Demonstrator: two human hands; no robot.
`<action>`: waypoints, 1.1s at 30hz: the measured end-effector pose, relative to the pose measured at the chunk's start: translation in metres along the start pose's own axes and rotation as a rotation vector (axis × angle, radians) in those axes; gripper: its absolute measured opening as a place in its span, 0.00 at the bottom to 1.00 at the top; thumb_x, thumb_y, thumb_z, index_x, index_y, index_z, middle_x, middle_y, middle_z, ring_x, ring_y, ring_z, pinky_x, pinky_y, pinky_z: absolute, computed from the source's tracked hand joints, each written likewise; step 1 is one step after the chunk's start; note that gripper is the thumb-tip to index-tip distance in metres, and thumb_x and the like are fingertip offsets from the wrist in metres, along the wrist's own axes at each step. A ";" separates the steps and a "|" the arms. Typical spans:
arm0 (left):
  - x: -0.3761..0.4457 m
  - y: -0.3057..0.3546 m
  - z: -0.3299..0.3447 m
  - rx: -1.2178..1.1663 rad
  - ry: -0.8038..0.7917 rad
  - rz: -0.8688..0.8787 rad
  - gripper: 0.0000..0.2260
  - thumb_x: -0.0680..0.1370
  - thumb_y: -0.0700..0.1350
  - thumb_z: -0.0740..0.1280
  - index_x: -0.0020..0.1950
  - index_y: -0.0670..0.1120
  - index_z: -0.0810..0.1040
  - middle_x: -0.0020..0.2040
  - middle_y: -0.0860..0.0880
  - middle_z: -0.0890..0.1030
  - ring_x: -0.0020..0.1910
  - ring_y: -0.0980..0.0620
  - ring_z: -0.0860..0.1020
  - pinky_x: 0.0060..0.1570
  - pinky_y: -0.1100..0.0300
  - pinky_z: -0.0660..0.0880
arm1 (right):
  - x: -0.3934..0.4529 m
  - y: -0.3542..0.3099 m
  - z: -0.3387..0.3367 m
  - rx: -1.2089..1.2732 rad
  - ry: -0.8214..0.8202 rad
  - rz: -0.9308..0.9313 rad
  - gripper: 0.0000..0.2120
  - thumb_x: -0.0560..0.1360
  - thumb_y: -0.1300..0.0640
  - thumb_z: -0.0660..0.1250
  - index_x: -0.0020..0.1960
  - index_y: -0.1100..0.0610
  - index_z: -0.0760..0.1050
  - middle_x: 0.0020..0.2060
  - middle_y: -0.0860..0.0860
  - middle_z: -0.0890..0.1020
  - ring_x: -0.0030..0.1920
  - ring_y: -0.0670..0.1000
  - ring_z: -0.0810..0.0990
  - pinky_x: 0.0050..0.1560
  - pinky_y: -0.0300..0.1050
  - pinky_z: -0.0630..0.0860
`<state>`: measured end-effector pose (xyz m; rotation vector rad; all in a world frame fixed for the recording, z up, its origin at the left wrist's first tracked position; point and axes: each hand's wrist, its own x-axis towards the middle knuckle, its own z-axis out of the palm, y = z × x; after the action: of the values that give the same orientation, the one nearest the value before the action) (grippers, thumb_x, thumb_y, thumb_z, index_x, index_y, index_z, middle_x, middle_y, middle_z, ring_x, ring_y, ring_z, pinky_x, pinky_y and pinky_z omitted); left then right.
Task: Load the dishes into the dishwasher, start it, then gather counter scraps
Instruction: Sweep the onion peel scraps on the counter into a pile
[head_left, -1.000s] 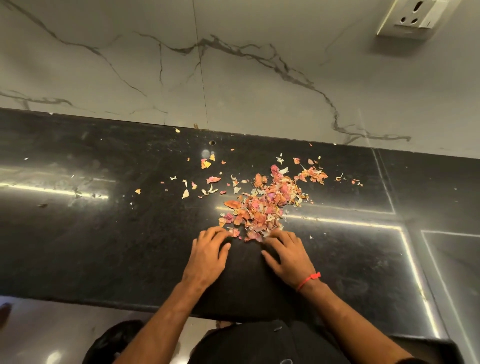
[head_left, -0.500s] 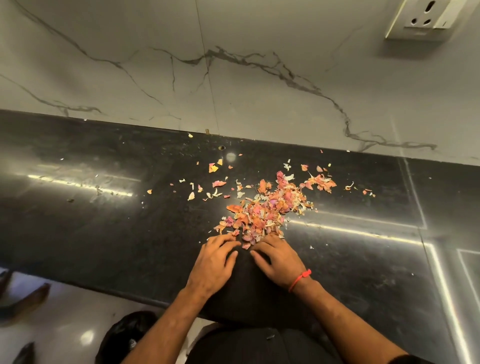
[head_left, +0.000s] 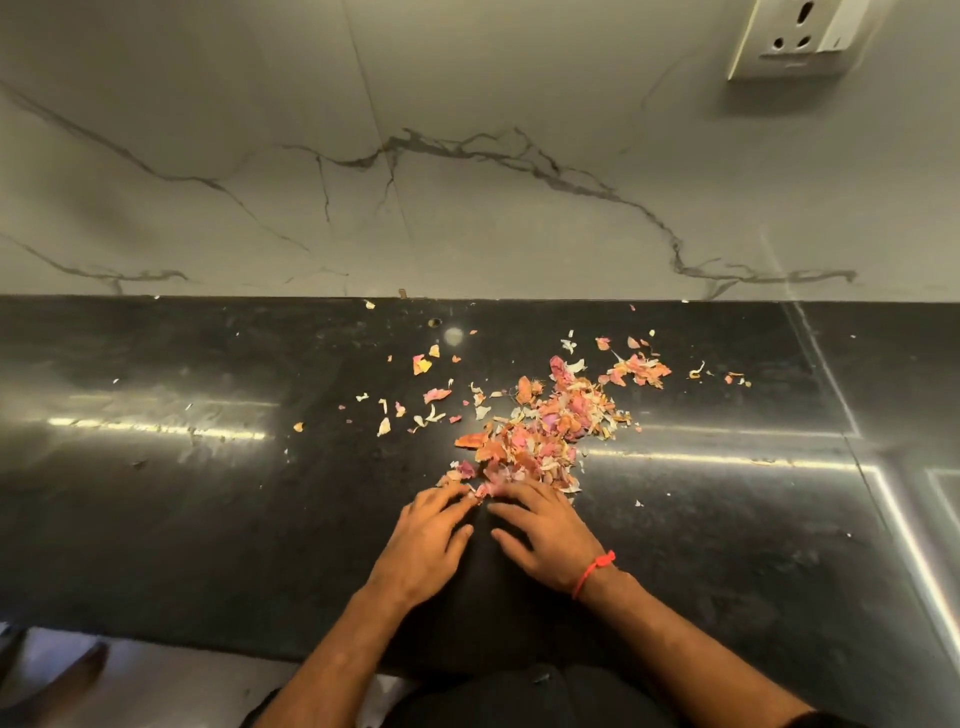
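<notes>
A heap of pink and orange peel scraps (head_left: 540, 431) lies on the black counter (head_left: 182, 519). Both hands lie palm down on the counter at the heap's near edge, side by side with fingertips nearly meeting. My left hand (head_left: 423, 540) has straight fingers touching the nearest scraps. My right hand (head_left: 545, 530), with a red thread at the wrist, also touches the heap's front edge with flat fingers. Looser scraps (head_left: 426, 395) are strewn to the left, and a smaller clump (head_left: 639, 369) sits behind right. Neither hand holds anything.
A marble-patterned wall (head_left: 467, 182) rises behind the counter, with a socket plate (head_left: 800, 36) at the upper right. The counter's front edge runs just below my wrists. A person's foot (head_left: 67, 675) shows on the floor at the lower left.
Both hands have slid forward and closer together, reaching the heap's near edge. The camera view has shifted slightly, so the heap sits further right.
</notes>
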<state>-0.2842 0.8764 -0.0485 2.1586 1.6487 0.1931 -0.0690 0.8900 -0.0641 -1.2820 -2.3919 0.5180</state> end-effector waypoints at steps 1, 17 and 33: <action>0.006 -0.004 -0.003 -0.002 -0.011 0.031 0.20 0.84 0.51 0.60 0.76 0.53 0.69 0.76 0.56 0.66 0.76 0.56 0.61 0.74 0.51 0.62 | 0.004 -0.002 -0.002 0.014 0.031 0.026 0.19 0.79 0.44 0.59 0.64 0.50 0.78 0.64 0.47 0.76 0.65 0.48 0.71 0.67 0.46 0.68; 0.084 -0.067 -0.020 -0.124 -0.011 0.026 0.33 0.84 0.62 0.50 0.82 0.47 0.44 0.82 0.48 0.42 0.80 0.48 0.39 0.79 0.46 0.42 | 0.000 -0.032 0.003 -0.017 0.188 0.495 0.16 0.78 0.51 0.65 0.66 0.46 0.75 0.68 0.46 0.71 0.68 0.48 0.67 0.65 0.50 0.69; 0.067 -0.194 -0.058 0.002 0.164 -0.494 0.35 0.82 0.61 0.50 0.79 0.35 0.58 0.79 0.32 0.54 0.78 0.30 0.50 0.74 0.31 0.50 | 0.051 -0.110 0.071 -0.344 -0.126 0.057 0.27 0.82 0.37 0.51 0.78 0.44 0.55 0.80 0.50 0.50 0.79 0.60 0.45 0.77 0.62 0.45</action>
<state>-0.4581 0.9952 -0.0841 1.7044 2.2132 0.2230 -0.2071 0.8660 -0.0638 -1.5021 -2.6397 0.2127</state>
